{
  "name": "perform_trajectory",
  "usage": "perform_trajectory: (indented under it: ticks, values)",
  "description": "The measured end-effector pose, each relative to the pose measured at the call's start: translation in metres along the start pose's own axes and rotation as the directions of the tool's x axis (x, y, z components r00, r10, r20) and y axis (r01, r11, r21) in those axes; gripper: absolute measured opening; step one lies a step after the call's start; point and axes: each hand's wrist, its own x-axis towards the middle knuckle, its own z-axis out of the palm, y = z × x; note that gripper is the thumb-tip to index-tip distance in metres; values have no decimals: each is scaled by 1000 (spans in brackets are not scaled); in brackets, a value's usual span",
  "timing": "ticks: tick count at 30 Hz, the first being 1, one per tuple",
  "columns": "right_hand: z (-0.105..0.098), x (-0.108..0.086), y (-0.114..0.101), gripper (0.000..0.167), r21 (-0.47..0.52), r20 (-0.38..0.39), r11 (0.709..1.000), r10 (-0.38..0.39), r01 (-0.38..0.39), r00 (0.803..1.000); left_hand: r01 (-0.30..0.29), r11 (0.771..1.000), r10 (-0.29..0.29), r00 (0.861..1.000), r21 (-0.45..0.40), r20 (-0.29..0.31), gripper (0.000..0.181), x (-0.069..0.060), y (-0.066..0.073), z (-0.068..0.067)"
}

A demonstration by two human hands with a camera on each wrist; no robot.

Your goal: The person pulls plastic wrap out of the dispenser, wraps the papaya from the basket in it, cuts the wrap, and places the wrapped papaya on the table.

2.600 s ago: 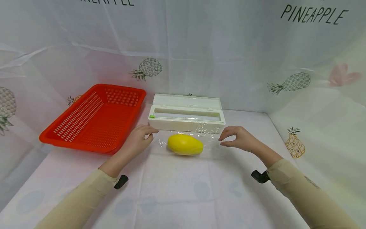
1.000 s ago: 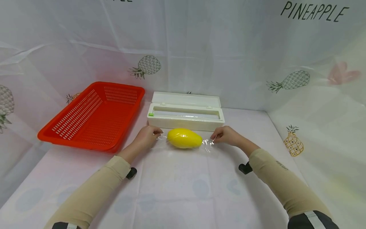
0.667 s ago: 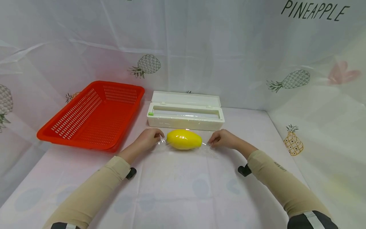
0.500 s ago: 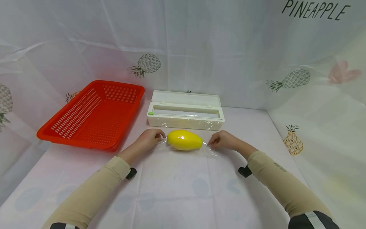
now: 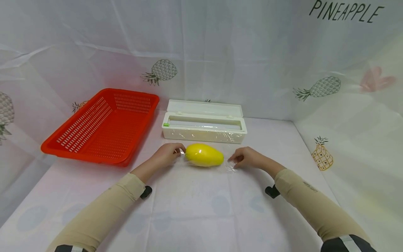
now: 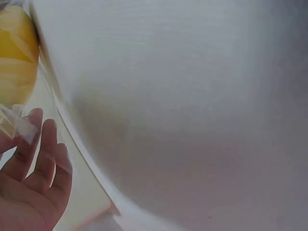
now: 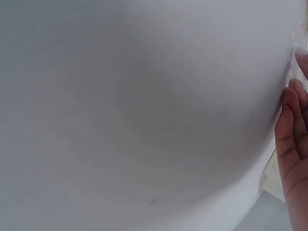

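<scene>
A yellow fruit [image 5: 204, 155] lies between a person's two hands, just in front of a white box [image 5: 201, 134] and nearer the desk's far edge than its front. Clear film [image 5: 231, 166] is drawn around it, gathered into loose, shiny ends at its left and right; whether the fruit touches the desk [image 5: 195, 206] I can't tell.

The left hand [image 5: 166, 154] is right at the fruit's left end, finger and thumb nipping the film there. In the left wrist view its other fingers are spread and gently bent, holding nothing. The right hand [image 5: 247, 157] is a little apart from the fruit's other end, fingers bent over the film — the thumb isn't clear enough to tell whether it has the film pinched.

The white box stands along the far edge with its lid [image 5: 204, 108] tipped back, a pale roll [image 5: 204, 124] inside and a small green piece [image 5: 166, 124] at its left end. A red basket [image 5: 82, 159] sits slightly askew at the desk's far left corner. Behind everything hangs a pale cloth [image 5: 239, 52] printed with pineapples.
</scene>
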Motion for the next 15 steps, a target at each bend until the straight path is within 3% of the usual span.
perform_trajectory:
  ticks: [4, 9, 15]
  values:
    - [-1, -7, 4, 31, -18, -8, 1000, -4, 3, 1000, 11, 1000, -11, 1000, 9, 1, 23, -1, -1, 1]
    - [-5, -17, 7, 26, -45, -20, 999, -2, 2, 1000, 12, 1000, -12, 1000, 17, 8, 22, -2, -3, 3]
    - [-7, -22, -1, 21, -67, -116, 998, -19, 11, 993, 29, 1000, -30, 999, 11, 16, 21, -4, -4, 5]
